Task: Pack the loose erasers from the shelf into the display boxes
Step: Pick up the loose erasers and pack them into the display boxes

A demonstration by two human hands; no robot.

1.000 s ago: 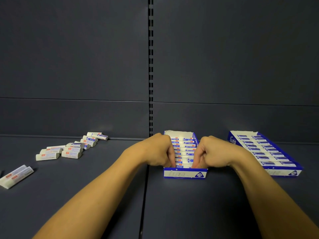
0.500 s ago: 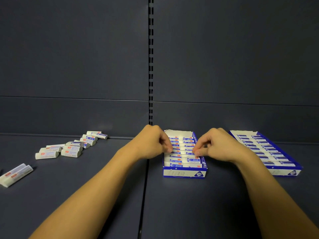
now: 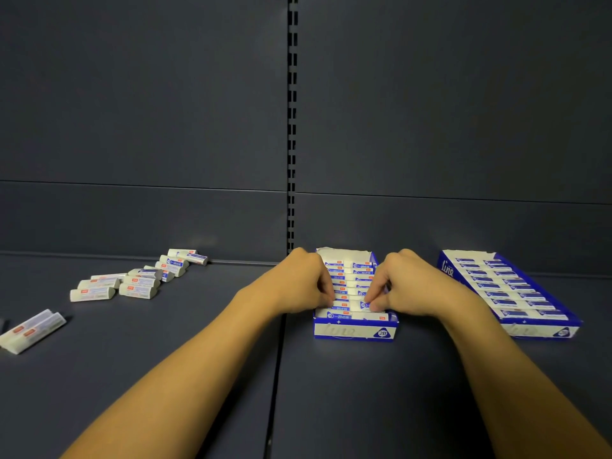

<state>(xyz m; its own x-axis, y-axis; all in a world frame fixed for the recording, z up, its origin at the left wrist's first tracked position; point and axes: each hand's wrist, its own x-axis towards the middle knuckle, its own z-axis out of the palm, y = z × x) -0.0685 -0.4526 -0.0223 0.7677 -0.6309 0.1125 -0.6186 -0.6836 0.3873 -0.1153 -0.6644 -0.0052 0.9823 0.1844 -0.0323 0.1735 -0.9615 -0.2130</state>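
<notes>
- Dark grey metal shelf (image 3: 198, 376) underfoot of all items; seam between two shelf panels running toward viewer just left of centre.
- Two bare forearms entering from bottom corners, converging on centre display box (image 3: 354, 331).
- Centre display box: blue and white card, "2B" triangle mark on near wall, resting flat on shelf just right of the seam. Filled with white erasers in blue-printed sleeves, laid crosswise in rows.
- Left hand (image 3: 304, 286) over left edge of that box, fingers curled down, fingertips pinching the left end of an eraser (image 3: 352, 304) in the second row from the front.
- Right hand (image 3: 410, 286) over right edge, fingers curled likewise, tips gripping the right end of the same eraser row.
- Pair of loose erasers (image 3: 31, 329) at near left, lying side by side, touching, red-marked sleeves.
- Second display box (image 3: 536, 331) to the right, well apart from the hands, angled, full of rowed erasers, "line" lettering on its far left wall.
- Cluster of loose erasers (image 3: 139, 281) at mid to far left, scattered in a diagonal run toward the back edge, several touching or overlapping; exact count not determinable.
- Dark grey back panel (image 3: 132, 127) behind, with slotted upright (image 3: 291, 127) at centre.
</notes>
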